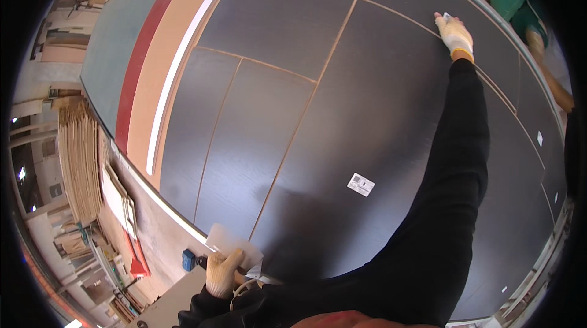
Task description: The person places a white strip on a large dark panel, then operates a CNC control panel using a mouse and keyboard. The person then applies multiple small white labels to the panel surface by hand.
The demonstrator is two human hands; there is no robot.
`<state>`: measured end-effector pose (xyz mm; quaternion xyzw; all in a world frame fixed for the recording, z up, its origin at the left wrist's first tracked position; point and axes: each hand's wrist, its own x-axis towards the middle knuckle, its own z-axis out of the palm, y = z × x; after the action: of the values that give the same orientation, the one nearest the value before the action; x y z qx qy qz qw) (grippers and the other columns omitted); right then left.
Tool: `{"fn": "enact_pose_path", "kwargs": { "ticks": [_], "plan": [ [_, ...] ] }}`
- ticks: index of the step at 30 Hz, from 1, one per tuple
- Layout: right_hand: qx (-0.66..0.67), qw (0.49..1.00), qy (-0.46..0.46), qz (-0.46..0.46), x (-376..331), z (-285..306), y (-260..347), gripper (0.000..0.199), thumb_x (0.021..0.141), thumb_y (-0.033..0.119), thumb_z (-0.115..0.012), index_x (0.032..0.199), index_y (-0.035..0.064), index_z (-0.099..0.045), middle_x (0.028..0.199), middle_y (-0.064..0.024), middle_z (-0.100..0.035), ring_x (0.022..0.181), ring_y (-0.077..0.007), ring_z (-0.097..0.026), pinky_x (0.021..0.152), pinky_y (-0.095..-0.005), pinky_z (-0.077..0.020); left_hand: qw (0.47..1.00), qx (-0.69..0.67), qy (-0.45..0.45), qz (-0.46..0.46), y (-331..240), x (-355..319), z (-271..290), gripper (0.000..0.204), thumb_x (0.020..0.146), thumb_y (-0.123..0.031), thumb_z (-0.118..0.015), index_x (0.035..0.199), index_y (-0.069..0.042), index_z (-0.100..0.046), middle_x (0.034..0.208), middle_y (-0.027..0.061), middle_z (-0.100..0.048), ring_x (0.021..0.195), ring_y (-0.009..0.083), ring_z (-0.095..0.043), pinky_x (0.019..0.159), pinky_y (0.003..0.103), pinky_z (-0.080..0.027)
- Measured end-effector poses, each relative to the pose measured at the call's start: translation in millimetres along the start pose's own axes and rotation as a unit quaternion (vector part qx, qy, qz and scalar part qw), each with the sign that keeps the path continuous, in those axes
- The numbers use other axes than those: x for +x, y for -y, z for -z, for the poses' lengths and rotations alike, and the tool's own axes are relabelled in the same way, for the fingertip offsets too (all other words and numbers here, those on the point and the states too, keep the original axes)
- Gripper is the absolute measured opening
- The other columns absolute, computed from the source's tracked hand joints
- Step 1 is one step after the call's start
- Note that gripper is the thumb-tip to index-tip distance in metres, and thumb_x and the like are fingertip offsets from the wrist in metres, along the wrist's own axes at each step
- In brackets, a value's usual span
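Note:
In a cream knit glove, my left hand (221,274) grips a translucent white sheet (227,243) between thumb and fingers at the near edge of the table. My right arm, in a black sleeve, reaches far across the dark grey panels (373,83), which are cut apart by thin tan lines. At its end my gloved right hand (457,35) is closed with a small white label (447,17) at its fingertips, just over a far panel. A printed white label (361,185) lies on the large middle panel. Smaller labels, such as one white tag (540,139), sit on panels at the right.
Along the left side run a white strip (174,86), a tan strip and a dark red strip (145,52), beside a green surface (119,59). Stacked boards (79,156) stand at the left, near a red tool (138,260). Another person's arm (553,86) is at the far right.

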<state>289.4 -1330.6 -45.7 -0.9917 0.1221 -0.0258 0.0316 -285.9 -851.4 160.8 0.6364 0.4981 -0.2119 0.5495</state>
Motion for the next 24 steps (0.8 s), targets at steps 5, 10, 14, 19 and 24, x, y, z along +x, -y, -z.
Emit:
{"fn": "enact_pose_path", "kwargs": {
  "ticks": [5, 10, 14, 19, 24],
  "plan": [
    [-0.050, 0.996, 0.074, 0.015, 3, 2, 3, 0.086, 0.100, 0.069, -0.039, 0.146, -0.0025, -0.053, 0.156, -0.0210, -0.048, 0.145, -0.0366, -0.046, 0.117, -0.0458, -0.0407, 0.999, 0.013, 0.046, 0.006, 4, 1, 0, 0.015, 0.099, -0.012, -0.063, 0.095, 0.001, -0.070, 0.086, 0.0046, -0.070, 0.075, 0.0107, -0.063, 0.065, 0.028, -0.048],
    [-0.006, 0.960, 0.167, 0.226, -107, 56, 79, 0.055, 0.102, 0.052, -0.042, 0.121, 0.0117, -0.076, 0.131, -0.0176, -0.068, 0.125, -0.0351, -0.062, 0.108, -0.0490, -0.0458, 0.992, 0.029, 0.102, -0.071, 15, -23, 11, 0.025, 0.101, -0.017, -0.062, 0.085, 0.001, -0.069, 0.068, 0.0038, -0.065, 0.058, 0.0099, -0.058, 0.053, 0.028, -0.046],
    [0.122, 0.845, 0.079, 0.515, -379, 85, 184, 0.019, 0.090, 0.024, -0.065, 0.102, 0.0138, -0.075, 0.112, -0.0098, -0.073, 0.101, -0.0327, -0.069, 0.086, -0.0429, -0.0559, 0.991, -0.010, 0.086, -0.101, 29, -37, 29, 0.020, 0.102, -0.016, -0.060, 0.091, -0.001, -0.066, 0.075, 0.0045, -0.066, 0.060, 0.0119, -0.061, 0.053, 0.026, -0.047],
    [0.610, 0.459, 0.560, 0.321, -665, 149, 223, 0.045, 0.096, 0.015, -0.072, 0.137, 0.0000, -0.059, 0.120, -0.0170, -0.071, 0.108, -0.0242, -0.069, 0.097, -0.0374, -0.0535, 0.972, -0.146, -0.049, -0.175, 84, -56, 89, 0.020, 0.104, -0.017, -0.060, 0.098, 0.001, -0.068, 0.081, 0.0036, -0.068, 0.069, 0.0094, -0.062, 0.056, 0.024, -0.046],
    [0.546, 0.585, 0.457, 0.389, -720, 215, 246, 0.046, 0.094, 0.009, -0.070, 0.137, -0.0021, -0.058, 0.123, -0.0210, -0.069, 0.113, -0.0320, -0.069, 0.099, -0.0370, -0.0520, 0.925, -0.252, -0.077, -0.274, 140, -73, 160, 0.028, 0.108, -0.025, -0.056, 0.110, 0.001, -0.067, 0.091, 0.0051, -0.069, 0.077, 0.0099, -0.063, 0.063, 0.025, -0.048]
  ]
}}
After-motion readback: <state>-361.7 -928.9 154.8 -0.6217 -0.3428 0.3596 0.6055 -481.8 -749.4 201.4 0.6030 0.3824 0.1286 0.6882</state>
